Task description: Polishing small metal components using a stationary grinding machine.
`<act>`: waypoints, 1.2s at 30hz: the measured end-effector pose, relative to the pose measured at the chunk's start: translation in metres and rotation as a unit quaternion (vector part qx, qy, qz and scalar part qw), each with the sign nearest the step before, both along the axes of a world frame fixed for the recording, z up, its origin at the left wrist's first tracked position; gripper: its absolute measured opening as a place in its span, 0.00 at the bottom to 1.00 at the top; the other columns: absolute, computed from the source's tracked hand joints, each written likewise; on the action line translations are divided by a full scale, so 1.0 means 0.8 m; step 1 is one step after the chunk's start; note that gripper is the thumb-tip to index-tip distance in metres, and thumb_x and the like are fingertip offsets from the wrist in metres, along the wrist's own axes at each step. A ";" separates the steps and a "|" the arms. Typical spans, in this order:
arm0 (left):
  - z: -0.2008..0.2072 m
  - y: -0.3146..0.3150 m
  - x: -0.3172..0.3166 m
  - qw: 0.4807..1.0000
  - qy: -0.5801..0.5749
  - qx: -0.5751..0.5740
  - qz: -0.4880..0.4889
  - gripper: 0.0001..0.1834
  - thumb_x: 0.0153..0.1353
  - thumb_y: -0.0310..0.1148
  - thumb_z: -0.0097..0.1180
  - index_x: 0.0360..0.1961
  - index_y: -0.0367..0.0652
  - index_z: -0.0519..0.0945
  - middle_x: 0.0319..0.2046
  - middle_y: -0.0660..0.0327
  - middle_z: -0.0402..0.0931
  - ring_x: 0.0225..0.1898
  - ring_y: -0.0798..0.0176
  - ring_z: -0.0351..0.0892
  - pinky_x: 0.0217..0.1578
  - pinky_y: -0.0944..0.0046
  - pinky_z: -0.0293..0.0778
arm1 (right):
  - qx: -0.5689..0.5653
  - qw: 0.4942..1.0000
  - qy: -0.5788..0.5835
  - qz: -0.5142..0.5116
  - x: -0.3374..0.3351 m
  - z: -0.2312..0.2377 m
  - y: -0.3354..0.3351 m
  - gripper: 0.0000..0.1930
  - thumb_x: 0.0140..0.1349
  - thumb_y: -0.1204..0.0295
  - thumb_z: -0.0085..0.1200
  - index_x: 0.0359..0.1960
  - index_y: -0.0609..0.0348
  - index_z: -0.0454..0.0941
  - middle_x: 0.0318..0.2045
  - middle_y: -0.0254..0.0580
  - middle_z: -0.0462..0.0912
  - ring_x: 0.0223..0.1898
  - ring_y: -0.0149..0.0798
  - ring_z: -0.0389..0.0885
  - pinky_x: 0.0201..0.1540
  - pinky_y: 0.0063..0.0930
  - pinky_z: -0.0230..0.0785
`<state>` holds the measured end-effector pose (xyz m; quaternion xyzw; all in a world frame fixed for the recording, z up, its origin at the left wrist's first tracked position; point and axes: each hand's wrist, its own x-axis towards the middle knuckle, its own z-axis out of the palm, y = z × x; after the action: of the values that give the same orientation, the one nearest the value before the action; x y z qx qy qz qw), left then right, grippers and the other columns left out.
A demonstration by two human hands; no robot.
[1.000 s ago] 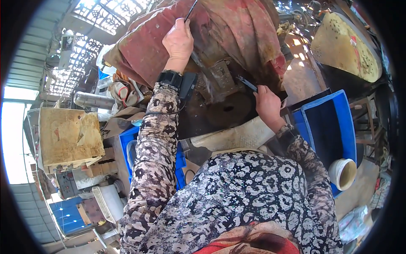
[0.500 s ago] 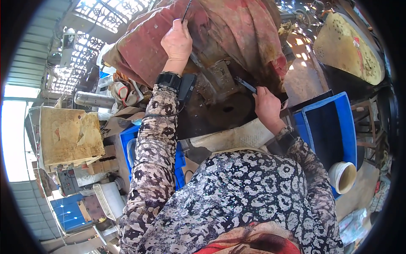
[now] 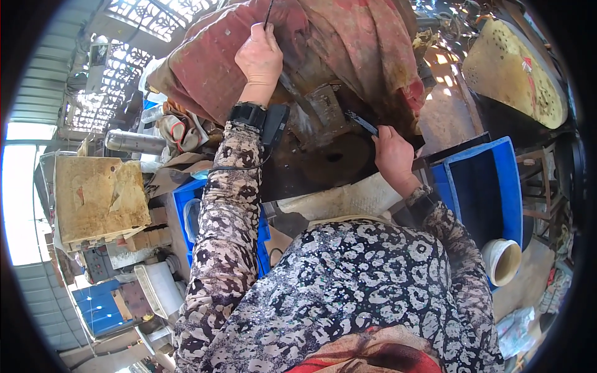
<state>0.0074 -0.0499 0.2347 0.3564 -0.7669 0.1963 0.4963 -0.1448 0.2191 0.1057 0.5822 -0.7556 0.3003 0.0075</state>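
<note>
My left hand (image 3: 258,59) is raised and closed around a thin dark rod (image 3: 269,13) that sticks up past the top of the view. Lower and to the right, my right hand (image 3: 395,155) grips a narrow blue-grey tool (image 3: 362,123), possibly tweezers; its tip points left toward a grimy metal block (image 3: 326,109). Below that block lies a dark, dirty surface with a round hole (image 3: 335,158). A stained red cloth (image 3: 217,68) drapes over whatever stands behind. The left hand is in front of this cloth. Rod and tool are apart.
At right stand a blue bin (image 3: 515,186) and a white cylindrical container (image 3: 501,262). A stained yellowish box (image 3: 99,199) is at left, near a metal cylinder (image 3: 135,142). A pale sheet (image 3: 342,200) lies between my body and the dark surface. A speckled yellow panel (image 3: 507,71) leans at far right.
Both hands keep nearly the same place and hold. The left hand has risen very slightly, and the surroundings have shifted a little in view.
</note>
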 end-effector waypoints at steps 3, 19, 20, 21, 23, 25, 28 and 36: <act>-0.002 0.002 0.004 1.000 0.002 0.005 -0.001 0.08 0.65 0.38 0.51 0.34 0.45 0.72 0.16 0.54 0.75 0.19 0.49 0.77 0.21 0.54 0.71 | 0.003 1.000 0.001 0.001 0.003 -0.002 0.001 0.10 0.61 0.68 0.53 0.41 0.58 0.72 0.34 0.45 0.79 0.33 0.52 0.80 0.32 0.42 0.72; -0.013 -0.003 0.004 1.000 0.018 0.016 0.001 0.08 0.65 0.38 0.50 0.36 0.45 0.75 0.17 0.51 0.75 0.20 0.45 0.77 0.22 0.50 0.71 | -0.014 0.999 0.031 -0.006 0.003 -0.010 -0.001 0.09 0.60 0.68 0.53 0.37 0.57 0.71 0.32 0.43 0.77 0.31 0.49 0.80 0.30 0.40 0.72; -0.014 -0.006 0.004 1.000 0.015 0.016 0.003 0.09 0.65 0.39 0.50 0.36 0.45 0.75 0.17 0.51 0.76 0.20 0.45 0.77 0.22 0.49 0.71 | -0.015 0.999 0.032 -0.003 0.004 -0.010 -0.003 0.09 0.60 0.68 0.53 0.37 0.57 0.71 0.32 0.43 0.77 0.31 0.49 0.80 0.30 0.40 0.72; -0.015 -0.008 0.005 1.000 0.016 0.015 0.006 0.09 0.65 0.39 0.50 0.36 0.45 0.75 0.17 0.51 0.76 0.20 0.45 0.77 0.22 0.49 0.71 | -0.020 0.999 0.029 -0.005 0.005 -0.010 -0.005 0.08 0.60 0.68 0.53 0.37 0.57 0.71 0.32 0.43 0.77 0.32 0.49 0.80 0.30 0.40 0.72; -0.018 -0.010 0.005 0.999 0.018 0.025 0.013 0.09 0.65 0.39 0.49 0.35 0.45 0.74 0.17 0.51 0.76 0.20 0.45 0.77 0.22 0.49 0.71 | -0.024 0.999 0.026 -0.006 0.005 -0.010 -0.008 0.08 0.60 0.68 0.53 0.37 0.57 0.71 0.32 0.43 0.77 0.32 0.49 0.80 0.30 0.40 0.72; -0.018 -0.013 0.004 0.999 0.018 0.027 0.009 0.10 0.66 0.40 0.49 0.35 0.45 0.74 0.18 0.51 0.76 0.20 0.44 0.77 0.23 0.48 0.72 | -0.021 1.000 0.017 -0.006 0.003 -0.015 -0.013 0.08 0.60 0.67 0.53 0.36 0.57 0.70 0.32 0.44 0.77 0.32 0.50 0.80 0.30 0.41 0.72; -0.017 -0.014 -0.001 0.998 -0.001 0.053 0.025 0.12 0.67 0.42 0.47 0.34 0.45 0.73 0.18 0.50 0.76 0.22 0.43 0.78 0.24 0.48 0.72 | 0.008 1.000 -0.003 -0.022 0.000 -0.018 -0.018 0.10 0.61 0.67 0.52 0.41 0.57 0.72 0.35 0.46 0.79 0.34 0.53 0.80 0.33 0.43 0.72; -0.024 -0.032 -0.003 0.983 -0.036 0.162 0.072 0.15 0.66 0.45 0.45 0.32 0.45 0.72 0.21 0.48 0.78 0.27 0.40 0.79 0.30 0.44 0.74 | -0.008 0.999 -0.005 -0.049 0.000 -0.033 -0.041 0.10 0.62 0.66 0.52 0.42 0.56 0.72 0.37 0.47 0.80 0.36 0.54 0.80 0.34 0.45 0.71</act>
<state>0.0048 -0.0753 0.2155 0.4794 -0.7781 0.1177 0.3885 -0.1444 0.1859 0.0791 0.5426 -0.7810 0.3084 0.0230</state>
